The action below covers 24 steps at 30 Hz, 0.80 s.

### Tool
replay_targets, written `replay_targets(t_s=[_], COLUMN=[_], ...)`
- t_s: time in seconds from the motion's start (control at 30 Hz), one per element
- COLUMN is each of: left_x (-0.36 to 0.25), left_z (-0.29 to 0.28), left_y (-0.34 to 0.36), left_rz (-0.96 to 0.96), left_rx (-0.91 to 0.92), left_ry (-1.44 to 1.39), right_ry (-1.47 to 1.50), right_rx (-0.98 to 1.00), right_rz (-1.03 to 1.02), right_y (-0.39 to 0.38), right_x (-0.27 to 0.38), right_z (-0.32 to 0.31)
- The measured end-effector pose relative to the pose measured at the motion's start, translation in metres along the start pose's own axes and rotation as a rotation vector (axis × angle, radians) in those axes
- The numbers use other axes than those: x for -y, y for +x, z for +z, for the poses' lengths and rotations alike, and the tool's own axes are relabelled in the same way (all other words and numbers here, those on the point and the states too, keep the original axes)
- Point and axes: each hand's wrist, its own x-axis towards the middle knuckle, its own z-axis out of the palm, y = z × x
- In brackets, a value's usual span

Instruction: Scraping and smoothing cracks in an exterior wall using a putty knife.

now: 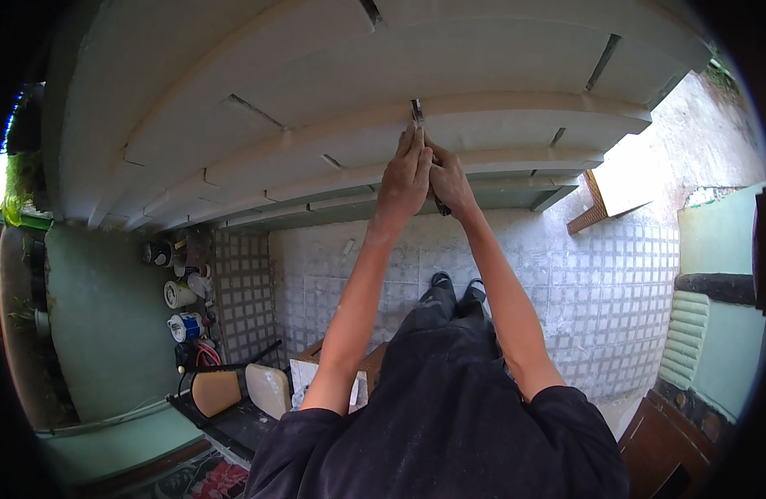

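Note:
My left hand (pixel 406 179) and my right hand (pixel 449 181) meet at the middle of a pale, slatted wooden piece (pixel 499 112) with narrow dark slots. The fingers of my left hand lie pressed together along a narrow metal tool (pixel 415 106), its tip at a slot in a long ledge. My right hand is closed on the same tool, whose dark lower end shows below the hands. The hands cover most of the tool, so its kind is unclear.
Paint buckets (pixel 180 294) and red coiled hose (pixel 210 351) stand at left, near chairs (pixel 215 392) and a paint-marked board (pixel 308 366). My feet (pixel 441 281) stand on the tiled floor (pixel 582 316). A woven brown object (pixel 582 216) sits at right, a brown wooden panel (pixel 661 445) at lower right.

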Motion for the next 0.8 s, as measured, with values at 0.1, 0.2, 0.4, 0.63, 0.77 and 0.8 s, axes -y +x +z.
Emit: replay_targets(t_s=[0.1,0.2,0.4,0.63,0.77,0.8], left_x=[-0.002,-0.003,-0.006,-0.014,-0.004,0.0], left_z=[0.004,0.007,0.018,0.018,0.028,0.03], left_y=[-0.007,-0.008,-0.014,-0.007,-0.015,-0.01], left_rz=[-0.045,-0.096,-0.175,-0.236,-0.228,-0.166], left_rx=[-0.026,-0.041,-0.08,-0.085,-0.14,-0.189], left_ry=[-0.081,-0.174,-0.3,-0.331,-0.39,-0.387], right_ry=[-0.058,-0.114,-0.228,-0.194,-0.342,-0.367], right_rx=[-0.019,0.061,-0.011,0.034,-0.029,-0.035], right_rz=[-0.053,0.079,-0.119,-0.025,-0.122,-0.102], right_y=[-0.002,-0.01,0.002,0.008,0.009,0.008], right_x=[0.0,0.018,-0.003,0.003,0.001,0.001], right_z=[0.001,-0.004,-0.007,-0.011,-0.009,-0.009])
